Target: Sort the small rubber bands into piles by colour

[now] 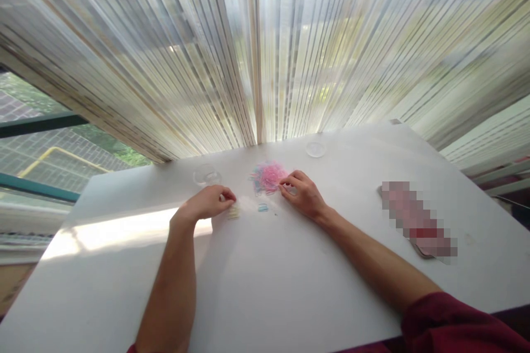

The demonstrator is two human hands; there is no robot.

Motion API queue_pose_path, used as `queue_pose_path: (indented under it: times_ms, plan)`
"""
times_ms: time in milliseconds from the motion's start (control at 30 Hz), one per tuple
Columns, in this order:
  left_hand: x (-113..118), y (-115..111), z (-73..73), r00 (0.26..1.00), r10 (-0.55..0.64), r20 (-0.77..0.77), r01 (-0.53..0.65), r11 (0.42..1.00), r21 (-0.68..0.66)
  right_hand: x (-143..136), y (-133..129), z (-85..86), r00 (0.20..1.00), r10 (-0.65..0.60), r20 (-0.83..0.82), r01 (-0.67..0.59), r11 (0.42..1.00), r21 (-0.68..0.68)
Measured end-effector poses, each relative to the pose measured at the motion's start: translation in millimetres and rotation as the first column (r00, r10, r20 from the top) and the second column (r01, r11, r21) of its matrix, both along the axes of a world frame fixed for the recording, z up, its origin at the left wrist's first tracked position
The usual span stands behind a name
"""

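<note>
A loose pile of small, thin pastel pieces (270, 176), mostly pink and looking like paper clips, lies on the white table (265, 287). At its right edge my right hand (303, 194) has thumb and forefinger pinched together; what is between the tips is too small to make out. My left hand (209, 202) is pinched too, its fingertips touching or just above a short row of pale yellow pieces (234, 211). Between the hands, nearer to me, lies a small group of light blue pieces (263, 207). A tiny dark piece (275, 214) is beside it.
Clear round dishes stand behind my hands, one at the left (206, 175) and one at the right (316, 149). A blurred-out pink object, perhaps a phone (418, 220), lies to the right. String curtains (256, 66) hang along the far table edge.
</note>
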State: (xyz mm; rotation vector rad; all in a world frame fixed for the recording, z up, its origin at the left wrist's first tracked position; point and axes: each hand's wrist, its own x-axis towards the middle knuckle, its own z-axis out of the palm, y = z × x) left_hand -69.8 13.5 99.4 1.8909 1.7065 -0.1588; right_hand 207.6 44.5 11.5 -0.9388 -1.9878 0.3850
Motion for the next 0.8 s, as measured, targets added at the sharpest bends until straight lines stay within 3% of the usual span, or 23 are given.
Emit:
queue_pose_path:
  times_ms: [567, 800]
  plan:
    - [7.5, -3.4, 4.1, 0.999, 0.030, 0.021, -0.030, 0.999, -0.016, -0.2, -0.5, 1.9, 1.000, 0.006, -0.006, -0.006, 1.000, 0.001]
    - [9.1, -3.6, 3.1, 0.998, -0.016, 0.053, 0.018, 0.999, -0.040, -0.5, -0.2, 0.9, 1.000, 0.014, -0.015, -0.014, 1.000, 0.008]
